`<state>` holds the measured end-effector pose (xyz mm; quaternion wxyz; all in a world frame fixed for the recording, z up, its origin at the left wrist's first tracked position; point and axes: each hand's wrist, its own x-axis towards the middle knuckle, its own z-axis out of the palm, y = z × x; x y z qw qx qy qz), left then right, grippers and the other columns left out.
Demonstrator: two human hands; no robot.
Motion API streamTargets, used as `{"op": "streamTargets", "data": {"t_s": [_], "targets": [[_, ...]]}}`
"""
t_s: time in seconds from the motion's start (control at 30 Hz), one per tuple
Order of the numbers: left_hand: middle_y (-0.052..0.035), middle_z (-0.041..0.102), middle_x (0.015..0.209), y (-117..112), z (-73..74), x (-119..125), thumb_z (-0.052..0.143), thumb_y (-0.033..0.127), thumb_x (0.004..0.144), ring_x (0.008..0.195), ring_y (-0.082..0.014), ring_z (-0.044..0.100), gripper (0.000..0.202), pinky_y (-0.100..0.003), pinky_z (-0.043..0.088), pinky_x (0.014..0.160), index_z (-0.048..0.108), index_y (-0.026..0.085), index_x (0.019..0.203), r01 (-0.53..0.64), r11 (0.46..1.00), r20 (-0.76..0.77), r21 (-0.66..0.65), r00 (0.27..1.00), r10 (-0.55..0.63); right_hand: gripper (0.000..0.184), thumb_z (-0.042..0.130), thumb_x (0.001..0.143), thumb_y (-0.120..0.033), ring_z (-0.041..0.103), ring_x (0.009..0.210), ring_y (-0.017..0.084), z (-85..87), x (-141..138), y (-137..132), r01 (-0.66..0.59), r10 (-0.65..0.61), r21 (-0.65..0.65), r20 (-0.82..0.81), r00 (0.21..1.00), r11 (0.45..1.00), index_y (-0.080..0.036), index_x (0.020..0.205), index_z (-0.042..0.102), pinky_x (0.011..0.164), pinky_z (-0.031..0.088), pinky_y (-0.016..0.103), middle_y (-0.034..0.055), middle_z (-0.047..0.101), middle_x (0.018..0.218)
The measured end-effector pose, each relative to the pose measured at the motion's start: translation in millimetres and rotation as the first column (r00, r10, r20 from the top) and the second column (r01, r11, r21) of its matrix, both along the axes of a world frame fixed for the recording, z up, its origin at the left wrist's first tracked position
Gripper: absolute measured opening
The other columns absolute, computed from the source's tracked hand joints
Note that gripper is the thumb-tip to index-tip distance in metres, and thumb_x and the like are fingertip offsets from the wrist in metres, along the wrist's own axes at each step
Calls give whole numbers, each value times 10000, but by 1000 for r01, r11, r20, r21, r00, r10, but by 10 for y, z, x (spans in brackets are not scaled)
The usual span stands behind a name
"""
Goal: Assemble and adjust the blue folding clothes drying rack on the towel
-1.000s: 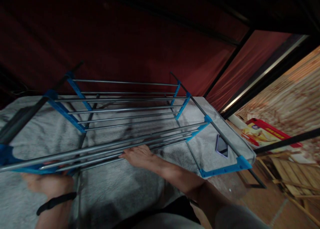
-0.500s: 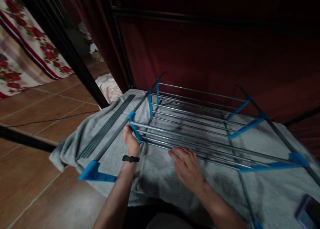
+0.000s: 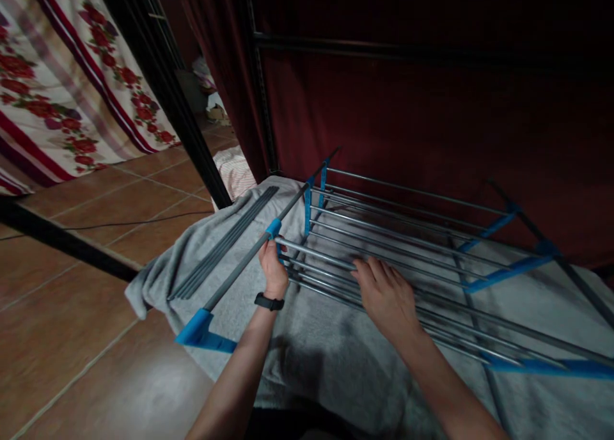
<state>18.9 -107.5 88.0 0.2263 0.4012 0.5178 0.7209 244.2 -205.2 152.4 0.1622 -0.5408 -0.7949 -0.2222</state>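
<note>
A rack of grey metal tubes and blue plastic brackets lies on a grey blanket (image 3: 326,344). My left hand (image 3: 273,272) is closed around a blue bracket (image 3: 274,227) on the left side pole (image 3: 240,267), where the ends of the crossbars meet it; part of the bracket is hidden by my fingers. Farther right, my right hand (image 3: 387,294) bends its fingers over the front upper metal rod (image 3: 316,253), with the fingertips on it. Another blue bracket (image 3: 204,331) sticks out at the near end of the left pole, with no rods in it.
Several loose grey tubes (image 3: 225,243) lie side by side on the blanket, left of the rack. A black metal frame post (image 3: 167,94) slants at the left, and a dark red curtain (image 3: 384,126) hangs behind. A cable (image 3: 139,222) crosses the tiled floor (image 3: 91,306).
My right hand has moved up from beside the lowest front rods onto the upper rod. The left hand stays at the same bracket. The view has shifted left.
</note>
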Motion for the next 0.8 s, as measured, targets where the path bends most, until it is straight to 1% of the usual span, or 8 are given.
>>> {"op": "streamTargets", "data": {"t_s": [0.13,0.27,0.47,0.57,0.8], "targets": [[-12,529,663,23,-104,-7,409,670,924,640,-175,519,523,-332,440,653,589,203,770,-46,999,-36,13,998,47,172,507,1051,-247,618,804,190,0,-3,31,-2,2,-3,39,999,1000,-189,1110,658,741,388,343,59,677,929],[-17,519,664,36,-165,-15,389,651,960,637,-177,496,522,-336,413,629,556,210,735,-59,998,-89,22,994,60,166,509,1051,-246,621,776,180,-7,-7,54,-10,9,18,53,999,1000,-184,1094,657,734,387,334,53,684,921],[-10,506,630,29,-125,-2,379,633,974,618,-169,498,516,-328,424,620,520,217,702,-70,997,-105,23,992,72,160,506,1050,-232,621,740,174,-13,-13,72,-18,17,26,43,999,999,-189,1079,657,716,382,330,40,690,898],[-7,505,618,23,-103,1,391,620,972,603,-164,497,503,-326,434,625,510,220,689,-78,997,-98,11,992,79,161,501,1050,-232,624,735,170,-15,-14,75,-15,14,10,45,999,1000,-198,1067,658,709,379,327,37,692,888],[-9,511,612,39,-153,-31,409,612,968,616,-172,503,509,-339,425,641,496,225,648,-72,997,-92,4,993,72,184,479,1058,-231,652,716,149,44,-19,66,-7,8,-45,24,1000,999,-214,1061,663,688,377,310,30,719,916]]}}
